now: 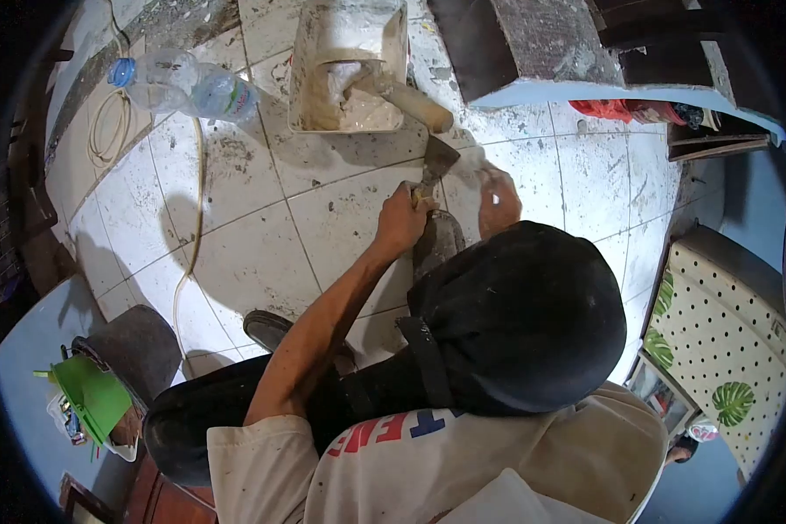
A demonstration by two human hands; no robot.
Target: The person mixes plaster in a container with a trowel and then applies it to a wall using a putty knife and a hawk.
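At the bottom of the frame, nearest, is a pale shirt (393,476) with red and blue letters. Near the centre, the left hand (402,218) grips a scraper (441,159), its blade towards the top. Just right of it, the right hand (498,203) has bent fingers; whether it holds anything I cannot tell. Farther, at top centre on the tiled floor (349,175), a tub (302,87) contains pale paste (368,112) and a wooden-handled tool (421,106).

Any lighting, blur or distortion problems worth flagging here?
Head view: fisheye curvature and black corners; white floor tiles look washed out near the bare right hand, which seems slightly blurred; a soft shadow falls across the thin beige cable.
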